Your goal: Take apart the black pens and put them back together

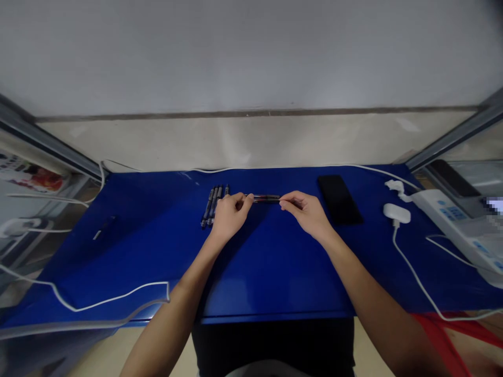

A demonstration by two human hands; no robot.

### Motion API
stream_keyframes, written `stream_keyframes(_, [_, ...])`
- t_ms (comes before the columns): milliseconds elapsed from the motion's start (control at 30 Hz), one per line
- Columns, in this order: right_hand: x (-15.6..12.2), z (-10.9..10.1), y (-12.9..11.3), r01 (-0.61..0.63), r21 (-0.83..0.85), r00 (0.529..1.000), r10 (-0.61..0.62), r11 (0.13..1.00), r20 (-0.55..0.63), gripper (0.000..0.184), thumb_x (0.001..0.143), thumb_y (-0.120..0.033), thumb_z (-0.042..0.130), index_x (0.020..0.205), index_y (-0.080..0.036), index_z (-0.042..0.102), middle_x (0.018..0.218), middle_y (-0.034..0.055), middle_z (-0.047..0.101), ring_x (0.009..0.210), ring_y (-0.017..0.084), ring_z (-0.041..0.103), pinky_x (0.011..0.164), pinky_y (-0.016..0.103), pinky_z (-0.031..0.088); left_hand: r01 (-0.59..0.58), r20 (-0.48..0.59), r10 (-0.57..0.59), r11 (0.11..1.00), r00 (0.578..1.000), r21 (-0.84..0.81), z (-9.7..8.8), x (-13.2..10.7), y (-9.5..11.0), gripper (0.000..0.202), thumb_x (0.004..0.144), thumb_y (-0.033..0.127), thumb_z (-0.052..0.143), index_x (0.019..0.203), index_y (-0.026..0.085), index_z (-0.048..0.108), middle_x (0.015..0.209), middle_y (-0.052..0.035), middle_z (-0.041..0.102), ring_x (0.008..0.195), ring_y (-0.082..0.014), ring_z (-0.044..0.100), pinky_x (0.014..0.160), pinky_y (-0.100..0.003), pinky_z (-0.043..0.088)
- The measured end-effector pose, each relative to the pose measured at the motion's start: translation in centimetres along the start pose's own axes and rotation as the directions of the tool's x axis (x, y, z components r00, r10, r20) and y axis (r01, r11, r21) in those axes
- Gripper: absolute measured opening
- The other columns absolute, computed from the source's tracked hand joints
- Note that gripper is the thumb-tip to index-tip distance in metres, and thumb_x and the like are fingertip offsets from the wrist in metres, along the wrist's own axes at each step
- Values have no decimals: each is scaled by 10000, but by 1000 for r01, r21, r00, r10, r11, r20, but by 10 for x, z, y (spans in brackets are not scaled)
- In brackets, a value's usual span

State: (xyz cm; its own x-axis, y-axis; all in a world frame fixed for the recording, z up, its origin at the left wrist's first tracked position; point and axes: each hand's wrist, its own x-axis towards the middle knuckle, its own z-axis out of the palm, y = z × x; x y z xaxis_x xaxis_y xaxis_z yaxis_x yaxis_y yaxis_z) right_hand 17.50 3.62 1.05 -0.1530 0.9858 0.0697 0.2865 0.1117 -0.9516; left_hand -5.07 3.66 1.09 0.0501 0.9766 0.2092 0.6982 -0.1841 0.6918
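Observation:
Two dark pens (265, 199) are held level, side by side, between my hands over the blue table. The left ends are in the curled fingers of my left hand (232, 212), thumb on top. At their right ends, the thumb and fingertips of my right hand (302, 207) are pinched together. Just left of my left hand lies a row of several dark pens (212, 204), side by side and pointing away from me. My left hand partly covers the rightmost of them.
A black phone (340, 200) lies right of my right hand. Farther right are a white earbud case (396, 213) on a cable and a white power strip (451, 220). A single dark pen (104, 228) lies at the left. White cable (118, 299) crosses the front left corner.

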Motion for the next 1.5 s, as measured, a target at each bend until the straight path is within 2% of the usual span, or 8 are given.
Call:
stream_keyframes(167, [-1,0,-1,-11,-74,1000,12,997,16,374,932,-493,560,732,-214,708,645,19,654,594,154,585,614,311,454,-3,7,3,1000,1000,12,1,0,0,465,969,459,460,588,191,459,521,27,412,524,-120,376,544,-279,242])
stream_keyframes(367, [-1,1,0,-2,-16,1000,2,1000,7,216,855,-438,687,860,-224,716,767,23,708,700,180,649,657,311,479,10,1,-10,1000,1000,18,1,1,-1,473,965,470,466,585,191,445,515,31,400,517,-117,368,539,-278,230])
stream_keyframes(533, [-1,1,-2,-16,-72,1000,17,997,17,402,932,-509,555,707,-212,704,621,18,650,598,162,605,632,317,465,3,0,-3,1000,1000,16,2,0,-2,475,970,470,459,588,189,448,517,34,393,521,-115,364,542,-275,235])
stream_keyframes(700, [0,1,0,12,-20,1000,-12,1000,3,248,851,-468,681,843,-222,712,771,28,713,707,191,659,680,327,494,19,4,-19,1000,1000,19,2,0,-1,469,969,468,461,590,191,451,512,33,390,521,-119,371,542,-279,236])
stream_keyframes(867, [-1,1,-1,-11,-68,1000,12,998,20,417,939,-515,540,697,-215,700,616,20,650,607,169,614,644,327,470,2,-12,-1,999,1000,32,2,-1,1,472,967,456,471,578,191,435,512,31,390,525,-123,363,553,-286,235])
stream_keyframes(1067, [0,1,0,10,-24,1000,-10,1000,-4,226,845,-447,691,859,-223,715,779,26,710,710,185,654,680,322,486,-17,-28,19,998,999,63,2,-1,1,468,966,445,482,577,189,445,520,26,406,536,-126,378,568,-292,240])
stream_keyframes(1233, [-1,2,-1,-17,-82,1000,19,996,20,425,939,-511,541,689,-207,700,601,15,639,584,158,594,615,310,448,-23,-29,24,998,999,57,2,-1,2,464,969,442,484,582,189,454,524,25,415,539,-128,388,572,-292,246])
stream_keyframes(1500, [1,1,2,4,-46,1000,-5,999,-16,264,887,-454,642,831,-208,721,717,18,692,661,165,626,649,297,457,-39,-42,43,996,998,83,1,-1,0,465,975,430,494,580,190,443,522,22,428,563,-140,400,588,-296,255])
